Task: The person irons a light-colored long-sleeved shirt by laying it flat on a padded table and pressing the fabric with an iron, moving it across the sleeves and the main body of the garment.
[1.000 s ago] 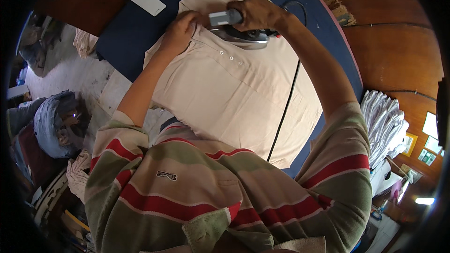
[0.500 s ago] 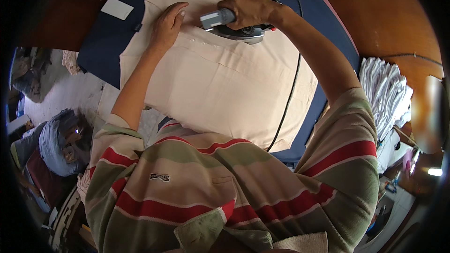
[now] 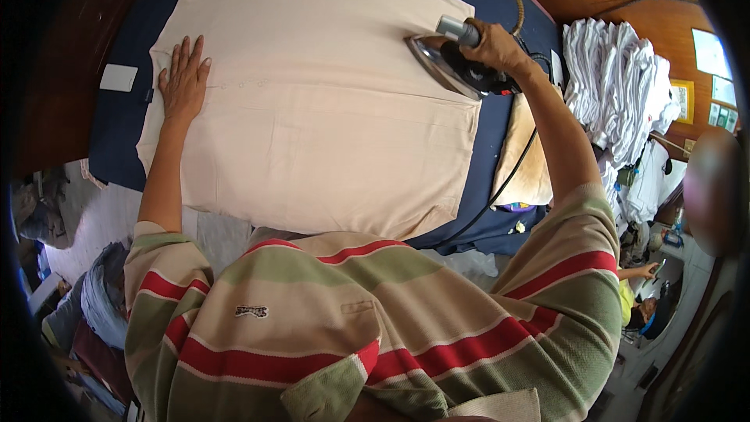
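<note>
Head view: right hand [image 3: 492,47] grips iron [image 3: 453,70], tip pointing left across shirt [image 3: 312,109]; left hand [image 3: 183,82] flat.

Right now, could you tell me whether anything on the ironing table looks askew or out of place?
Nothing is spilled or damaged. The one odd thing is the iron: the right hand holds it tipped up at the right edge of the beige shirt, soleplate off the cloth. The left hand lies flat on the shirt.
</note>
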Tool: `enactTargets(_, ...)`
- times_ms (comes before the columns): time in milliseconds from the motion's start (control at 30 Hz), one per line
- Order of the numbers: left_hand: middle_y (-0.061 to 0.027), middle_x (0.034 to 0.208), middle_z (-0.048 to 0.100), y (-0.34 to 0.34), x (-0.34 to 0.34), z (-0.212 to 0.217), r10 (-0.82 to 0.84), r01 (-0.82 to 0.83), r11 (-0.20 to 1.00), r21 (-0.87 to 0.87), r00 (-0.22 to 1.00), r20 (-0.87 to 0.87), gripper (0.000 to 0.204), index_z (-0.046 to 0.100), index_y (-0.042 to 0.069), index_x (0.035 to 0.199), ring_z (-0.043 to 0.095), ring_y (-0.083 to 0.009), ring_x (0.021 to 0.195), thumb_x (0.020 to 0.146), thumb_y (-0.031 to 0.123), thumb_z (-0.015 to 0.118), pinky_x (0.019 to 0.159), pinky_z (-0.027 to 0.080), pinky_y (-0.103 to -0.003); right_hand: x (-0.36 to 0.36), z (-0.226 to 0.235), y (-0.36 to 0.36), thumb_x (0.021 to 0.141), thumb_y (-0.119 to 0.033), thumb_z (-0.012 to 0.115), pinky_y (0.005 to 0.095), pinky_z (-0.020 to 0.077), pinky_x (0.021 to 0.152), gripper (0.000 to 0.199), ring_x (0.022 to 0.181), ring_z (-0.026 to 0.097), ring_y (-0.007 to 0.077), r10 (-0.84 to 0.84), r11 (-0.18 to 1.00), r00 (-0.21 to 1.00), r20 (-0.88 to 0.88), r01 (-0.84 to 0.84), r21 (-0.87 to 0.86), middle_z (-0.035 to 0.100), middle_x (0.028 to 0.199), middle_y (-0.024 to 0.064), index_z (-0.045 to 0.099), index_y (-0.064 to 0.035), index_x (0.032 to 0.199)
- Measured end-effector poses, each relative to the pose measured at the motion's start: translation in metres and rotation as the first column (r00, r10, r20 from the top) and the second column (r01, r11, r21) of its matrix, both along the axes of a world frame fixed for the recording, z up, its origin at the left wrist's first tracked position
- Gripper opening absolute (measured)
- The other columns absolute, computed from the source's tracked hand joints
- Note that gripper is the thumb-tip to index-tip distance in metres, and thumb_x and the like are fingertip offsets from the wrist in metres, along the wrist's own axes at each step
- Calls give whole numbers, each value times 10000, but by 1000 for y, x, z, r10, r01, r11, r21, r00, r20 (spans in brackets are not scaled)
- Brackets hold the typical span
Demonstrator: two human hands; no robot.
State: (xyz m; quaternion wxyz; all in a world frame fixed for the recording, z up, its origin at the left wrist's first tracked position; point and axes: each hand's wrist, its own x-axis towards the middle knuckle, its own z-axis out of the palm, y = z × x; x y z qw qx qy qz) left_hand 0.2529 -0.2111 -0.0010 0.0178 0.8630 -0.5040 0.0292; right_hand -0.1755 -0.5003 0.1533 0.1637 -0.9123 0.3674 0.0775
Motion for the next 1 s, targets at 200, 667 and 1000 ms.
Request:
enactTargets(200, 10, 1518, 178, 2, -3, 4, 16, -16, 999, 35, 1000, 1, 500, 211, 304, 1447, 151, -189, 1396, 965, 422, 276, 1078, 136, -501, -9, -1, -12, 693, -295, 644, 371, 500, 735, 399, 780, 653, 316, 103, 995, 994, 31, -103, 2, 663, 838, 180, 614, -78, 1026)
enactTargets(667, 4, 1522, 160, 5, -3, 9, 45, -45, 997, 67, 999, 0, 501, 217, 309, 1445, 152, -185, 1394, 962, 421, 291, 1072, 145, -499, -80, 44, 5, 668, -327, 657, 395, 454, 879, 692, 999, 591, 387, -310, 915, 947, 82, 321, -245, 598, 1046, 294, 496, 46, 1229)
enactTargets(1000, -40, 1479, 271, -24, 15, 33, -14, 15, 999, 30, 1000, -25, 478, 394, 205, 1370, 241, -230, 1361, 941, 415, 375, 1056, 172, -533, -243, 20, 19, 672, -361, 661, 409, 468, 821, 792, 949, 620, 365, -817, 564, 558, 148, 826, 2, 613, 988, 302, 420, 109, 1262)
